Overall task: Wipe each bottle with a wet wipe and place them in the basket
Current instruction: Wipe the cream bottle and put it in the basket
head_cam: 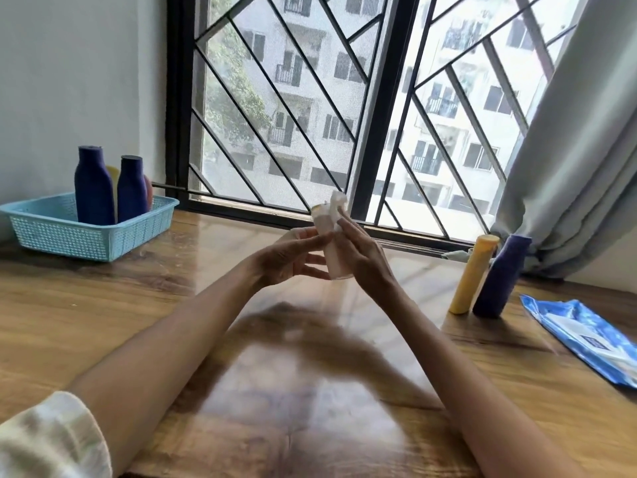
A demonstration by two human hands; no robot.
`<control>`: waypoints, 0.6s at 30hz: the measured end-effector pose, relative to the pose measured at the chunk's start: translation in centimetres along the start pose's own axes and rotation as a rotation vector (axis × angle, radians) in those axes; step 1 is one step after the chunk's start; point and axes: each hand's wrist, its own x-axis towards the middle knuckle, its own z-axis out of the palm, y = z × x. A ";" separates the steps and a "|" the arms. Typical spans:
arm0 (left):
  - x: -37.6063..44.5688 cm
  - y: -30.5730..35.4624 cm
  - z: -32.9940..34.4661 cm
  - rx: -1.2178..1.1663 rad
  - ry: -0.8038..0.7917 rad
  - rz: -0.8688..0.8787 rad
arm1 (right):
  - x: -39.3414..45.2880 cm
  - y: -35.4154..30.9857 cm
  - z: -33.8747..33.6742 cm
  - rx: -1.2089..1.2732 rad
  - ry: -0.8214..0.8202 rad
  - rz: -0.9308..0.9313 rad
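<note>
My left hand (293, 257) grips the pale bottle (331, 246); right hand (362, 250) pinches the wet wipe (336, 201). I advise rotating the bottle so the wipe covers every side.

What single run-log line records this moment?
left hand: holds pale plastic bottle | right hand: rubs white wet wipe on it | light blue plastic basket: bottles inside | yellow bottle, dark blue bottle: waiting

One camera, worn on the person's head, is looking forward and slightly down across the wooden table (103, 326) toward the barred window (310, 108). Both forearms are reaching away from it at close range. Its wide lens is taking in the basket (51, 232) far left and the curtain (568, 160) far right.
</note>
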 end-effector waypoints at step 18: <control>0.6 -0.1 0.7 0.169 0.301 0.018 | 0.1 0.7 0.1 -0.132 0.146 -0.130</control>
